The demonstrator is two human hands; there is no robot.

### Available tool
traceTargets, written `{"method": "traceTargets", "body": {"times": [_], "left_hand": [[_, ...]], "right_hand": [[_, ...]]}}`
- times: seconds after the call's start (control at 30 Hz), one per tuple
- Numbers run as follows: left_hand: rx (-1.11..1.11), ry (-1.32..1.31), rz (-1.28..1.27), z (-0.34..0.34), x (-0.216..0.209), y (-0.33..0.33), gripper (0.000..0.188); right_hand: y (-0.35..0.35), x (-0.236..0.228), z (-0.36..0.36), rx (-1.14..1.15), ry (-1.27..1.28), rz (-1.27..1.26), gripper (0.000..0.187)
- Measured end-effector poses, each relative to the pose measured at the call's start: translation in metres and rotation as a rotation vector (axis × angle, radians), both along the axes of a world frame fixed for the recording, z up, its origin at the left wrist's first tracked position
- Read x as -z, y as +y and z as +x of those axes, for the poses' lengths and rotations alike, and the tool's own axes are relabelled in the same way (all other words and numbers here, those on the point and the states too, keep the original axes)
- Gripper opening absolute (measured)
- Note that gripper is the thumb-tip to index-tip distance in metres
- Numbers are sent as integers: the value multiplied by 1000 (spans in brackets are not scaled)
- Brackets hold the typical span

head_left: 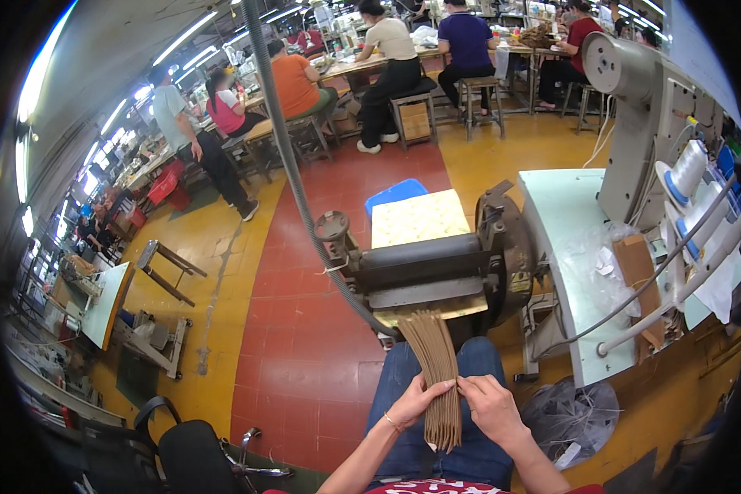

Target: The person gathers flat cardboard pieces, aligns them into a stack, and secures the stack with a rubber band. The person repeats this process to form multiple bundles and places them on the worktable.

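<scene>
A fanned bundle of long, thin brown strips point(430, 350) lies above my lap, its far end at the front ledge of a roller machine point(424, 276). My left hand point(418, 403) is closed round the bundle from the left, thumb on top. From the right, my right hand point(492, 408) pinches the bundle's right edge with curled fingers. Whether it has separated a single strip cannot be made out. Behind the dark roller point(424, 250) lies a pale yellow patterned sheet point(420, 216), with a blue tray point(397, 193) partly hidden behind it.
At right, a sewing machine point(634, 132) and thread cones point(687, 170) stand on a pale green table point(564, 239). A grey flexible hose point(277, 123) runs down past the roller machine's left side. A plastic bag point(572, 420) sits by my right leg. People work along benches beyond.
</scene>
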State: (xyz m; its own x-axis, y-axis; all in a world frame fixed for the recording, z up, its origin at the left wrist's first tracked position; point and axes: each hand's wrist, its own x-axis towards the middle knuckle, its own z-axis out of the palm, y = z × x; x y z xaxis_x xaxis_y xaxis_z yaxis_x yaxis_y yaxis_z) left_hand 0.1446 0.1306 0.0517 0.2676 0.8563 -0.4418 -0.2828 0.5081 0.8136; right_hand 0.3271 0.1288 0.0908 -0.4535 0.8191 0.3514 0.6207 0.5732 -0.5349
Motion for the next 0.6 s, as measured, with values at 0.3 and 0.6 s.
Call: {"method": "traceTargets", "body": {"times": [0.3,0.6], "left_hand": [[-124,-122,-126,-16,3,-15,37],[-83,-92,-22,-13,-3,-16,33]], "right_hand": [[15,5,-19,-180,-448,237,24],[11,2,-11,-212,-338,323,20]]}}
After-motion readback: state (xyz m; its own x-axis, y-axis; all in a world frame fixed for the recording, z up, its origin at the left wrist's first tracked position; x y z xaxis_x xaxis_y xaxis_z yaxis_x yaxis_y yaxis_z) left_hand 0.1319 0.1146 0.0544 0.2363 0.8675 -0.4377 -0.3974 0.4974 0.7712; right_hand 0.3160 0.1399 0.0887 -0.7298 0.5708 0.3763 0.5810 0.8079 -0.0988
